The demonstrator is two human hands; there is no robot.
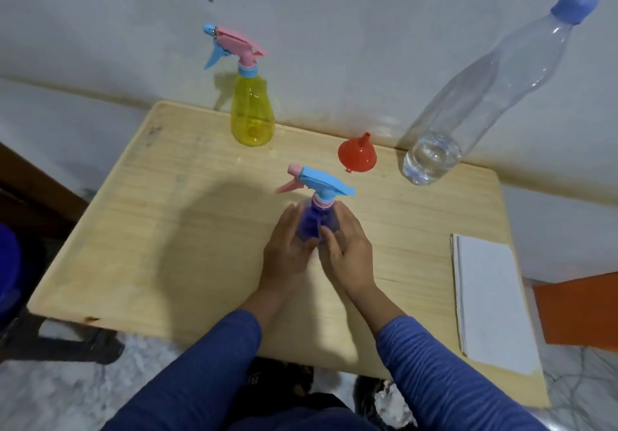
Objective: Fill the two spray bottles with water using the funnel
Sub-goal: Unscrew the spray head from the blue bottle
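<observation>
A purple spray bottle (314, 218) with a blue and pink trigger head stands upright at the middle of the wooden table (167, 230). My left hand (287, 246) and my right hand (347, 250) cup its body from both sides, fingers curled round it. A yellow spray bottle (252, 113) with a pink and blue head stands at the table's far edge. An orange funnel (357, 156) lies mouth down behind the purple bottle. A tall clear bottle (468, 106) with a blue cap holds a little water at the far right.
A white folded cloth or paper (491, 300) lies at the table's right edge. A wall runs just behind the table. An orange object (578, 313) sits off the table's right side, and a dark frame stands at the left.
</observation>
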